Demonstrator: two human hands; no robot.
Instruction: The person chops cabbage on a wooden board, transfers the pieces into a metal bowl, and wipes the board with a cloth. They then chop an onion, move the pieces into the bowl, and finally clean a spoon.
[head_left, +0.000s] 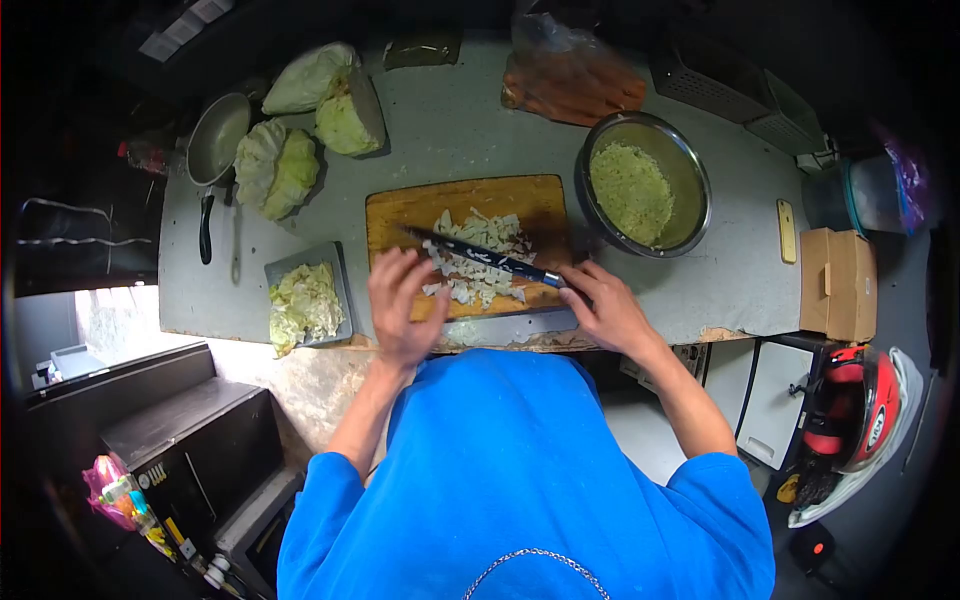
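My right hand [607, 308] is closed around the handle of a long dark-bladed knife [480, 255]. The blade slants across the wooden cutting board [390, 205], its tip pointing to the far left, with bits of cabbage stuck to it. Chopped cabbage [490, 232] lies in a loose pile around and under the blade. My left hand [400, 305], fingers spread and thumb apart, hovers over the board's left front edge, close to the pile. It holds nothing.
A steel bowl [690, 165] of chopped cabbage stands right of the board. At left are a tray [340, 290] with cabbage leaves, cabbage heads [275, 170] and a pan [218, 138]. A bag of carrots [570, 85] lies behind; a phone [787, 230] rests at far right.
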